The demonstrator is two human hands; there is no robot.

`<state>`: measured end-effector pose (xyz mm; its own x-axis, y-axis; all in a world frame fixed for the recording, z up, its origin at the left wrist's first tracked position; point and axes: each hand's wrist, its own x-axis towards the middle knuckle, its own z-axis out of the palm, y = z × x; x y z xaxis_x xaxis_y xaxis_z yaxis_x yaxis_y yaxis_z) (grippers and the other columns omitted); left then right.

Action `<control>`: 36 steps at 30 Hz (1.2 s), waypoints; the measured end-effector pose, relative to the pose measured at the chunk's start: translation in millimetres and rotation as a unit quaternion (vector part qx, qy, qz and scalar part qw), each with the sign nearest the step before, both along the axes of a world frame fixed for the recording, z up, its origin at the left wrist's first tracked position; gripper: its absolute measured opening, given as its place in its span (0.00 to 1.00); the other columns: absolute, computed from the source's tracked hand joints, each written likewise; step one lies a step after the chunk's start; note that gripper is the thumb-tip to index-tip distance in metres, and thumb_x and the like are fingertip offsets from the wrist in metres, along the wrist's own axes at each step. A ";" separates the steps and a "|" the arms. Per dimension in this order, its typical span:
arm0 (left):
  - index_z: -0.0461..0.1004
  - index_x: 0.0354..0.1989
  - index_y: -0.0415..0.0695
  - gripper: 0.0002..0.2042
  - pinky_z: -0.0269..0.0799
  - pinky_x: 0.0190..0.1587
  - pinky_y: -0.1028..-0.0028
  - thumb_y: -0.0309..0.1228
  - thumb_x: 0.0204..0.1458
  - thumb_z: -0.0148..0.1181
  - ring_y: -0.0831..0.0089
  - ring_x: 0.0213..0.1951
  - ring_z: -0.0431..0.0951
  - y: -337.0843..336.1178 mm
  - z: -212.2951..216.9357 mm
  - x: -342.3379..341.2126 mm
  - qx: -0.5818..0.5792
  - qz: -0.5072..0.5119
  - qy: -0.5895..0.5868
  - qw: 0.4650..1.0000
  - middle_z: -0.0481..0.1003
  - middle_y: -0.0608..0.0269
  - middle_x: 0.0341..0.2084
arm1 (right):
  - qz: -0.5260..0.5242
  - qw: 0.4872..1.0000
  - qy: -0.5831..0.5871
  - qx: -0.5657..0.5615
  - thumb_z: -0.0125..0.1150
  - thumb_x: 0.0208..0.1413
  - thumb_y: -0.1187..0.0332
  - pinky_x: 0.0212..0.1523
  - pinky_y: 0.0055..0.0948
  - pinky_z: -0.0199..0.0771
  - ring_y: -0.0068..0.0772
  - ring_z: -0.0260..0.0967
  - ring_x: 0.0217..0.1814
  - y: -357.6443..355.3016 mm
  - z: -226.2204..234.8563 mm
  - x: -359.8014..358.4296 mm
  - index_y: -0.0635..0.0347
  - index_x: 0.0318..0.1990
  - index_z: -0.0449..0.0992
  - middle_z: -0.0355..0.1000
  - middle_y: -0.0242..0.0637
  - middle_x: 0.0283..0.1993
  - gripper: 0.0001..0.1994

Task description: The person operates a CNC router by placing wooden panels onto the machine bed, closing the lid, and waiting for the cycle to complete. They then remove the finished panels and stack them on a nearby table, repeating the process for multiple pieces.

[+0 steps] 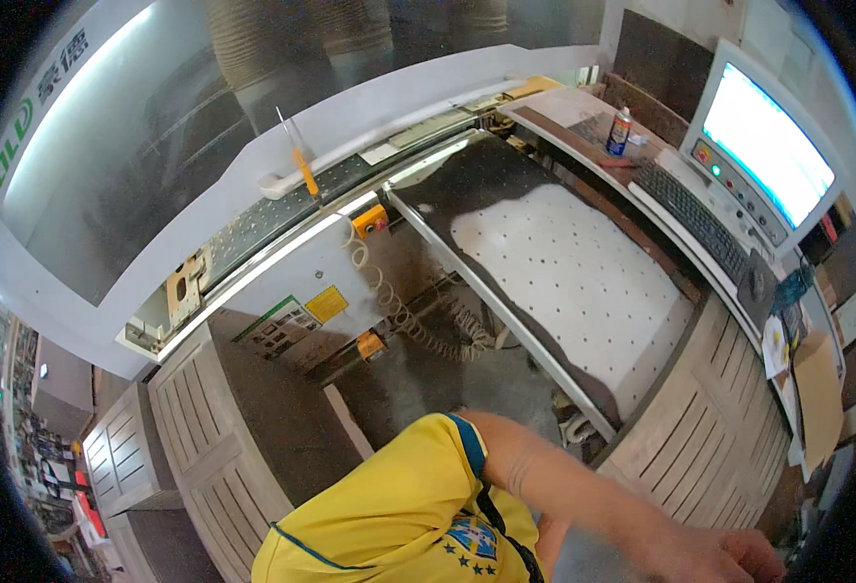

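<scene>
Head view is showing the right hand (729,559) reaching low at the bottom right edge, motion-blurred and partly cut off by the rim. I cannot tell whether its grip is open or closed, and nothing is showing inside it. The left hand is lying outside the picture. The bare forearm is running back up and leftward to a yellow sleeve (418,476) with dark trim.

Nearest to the hand, the slatted wooden panel (710,418) is lying flat just above and beyond it, against the right end of the machine, apart from the fingers. Judging from this, the work is standing at the reach, with no contact made. Taking hold of the panel would call for both hands on its edges, since it is looking broad and flat.

Beyond the panel, the perforated white bed (574,282) of the machine is lying bare, with dark dust over its far end. Along its right side a counter (583,121) is carrying a spray can (619,131) and a keyboard (690,214) below a lit monitor (768,146). A coiled hose (418,325) is hanging left of the bed, and more slatted panels (214,437) are stacked at the far left.
</scene>
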<state>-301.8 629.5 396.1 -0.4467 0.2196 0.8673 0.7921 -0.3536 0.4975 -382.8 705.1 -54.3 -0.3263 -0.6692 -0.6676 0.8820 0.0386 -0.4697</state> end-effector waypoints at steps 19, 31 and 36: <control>0.71 0.58 0.34 0.20 0.76 0.45 0.61 0.41 0.72 0.55 0.57 0.46 0.80 -107.8 11.7 97.2 0.044 0.024 0.057 0.997 0.79 0.48 0.45 | 0.032 0.999 0.020 -0.012 0.60 0.70 0.60 0.38 0.30 0.69 0.24 0.69 0.34 -155.8 71.7 72.7 0.48 0.47 0.81 0.76 0.21 0.37 0.07; 0.69 0.61 0.34 0.21 0.76 0.43 0.64 0.42 0.73 0.56 0.62 0.46 0.79 -111.6 18.7 93.1 0.062 0.028 0.058 0.996 0.78 0.50 0.46 | 0.054 0.996 0.067 -0.020 0.58 0.73 0.59 0.42 0.33 0.68 0.25 0.69 0.37 -161.0 107.5 68.0 0.51 0.48 0.79 0.75 0.24 0.38 0.09; 0.68 0.62 0.34 0.22 0.76 0.42 0.65 0.42 0.73 0.56 0.64 0.46 0.78 -105.1 19.6 81.2 0.072 0.029 0.049 0.996 0.77 0.51 0.47 | 0.062 0.994 0.093 -0.011 0.59 0.73 0.57 0.42 0.33 0.68 0.26 0.68 0.38 -153.6 118.0 58.7 0.52 0.49 0.79 0.74 0.26 0.40 0.10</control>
<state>-220.6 524.3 415.7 -0.3669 0.0653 0.9280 0.8557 -0.3677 0.3641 -324.1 551.4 63.7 -0.3575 -0.7254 -0.5883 0.7687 0.1292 -0.6264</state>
